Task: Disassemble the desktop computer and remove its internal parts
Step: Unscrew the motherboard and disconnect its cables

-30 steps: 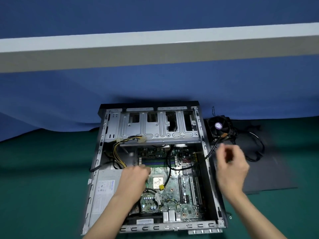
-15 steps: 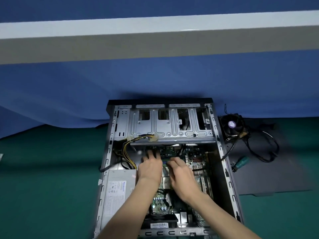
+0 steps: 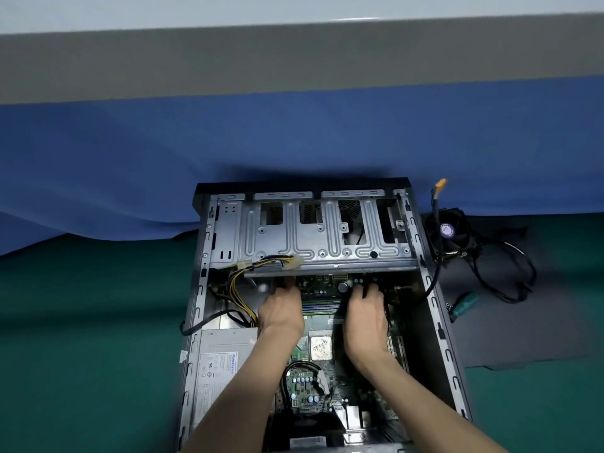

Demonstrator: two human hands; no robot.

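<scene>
The open desktop case (image 3: 436,322) lies flat on the green table. Inside it are the green motherboard (image 3: 310,384) with a bare CPU (image 3: 321,348), memory sticks (image 3: 322,307), a grey power supply (image 3: 219,364) and a metal drive cage (image 3: 327,237). My left hand (image 3: 282,310) reaches to the left end of the memory slots, my right hand (image 3: 366,318) to the right end. The fingertips of both point forward and down at the cage's lower edge, pressing there. Neither hand visibly holds anything. What lies under the fingertips is hidden.
Yellow and black power cables (image 3: 238,289) run from the supply up to the cage. To the right of the case, a removed cooler fan (image 3: 451,233) with its black wires and a green-handled screwdriver (image 3: 464,305) lie on a dark panel (image 3: 523,322). A blue cloth hangs behind.
My right hand came in from outside the case's right wall. Both hands then moved forward and apart to the two ends of the memory slots. The view shifted closer.
</scene>
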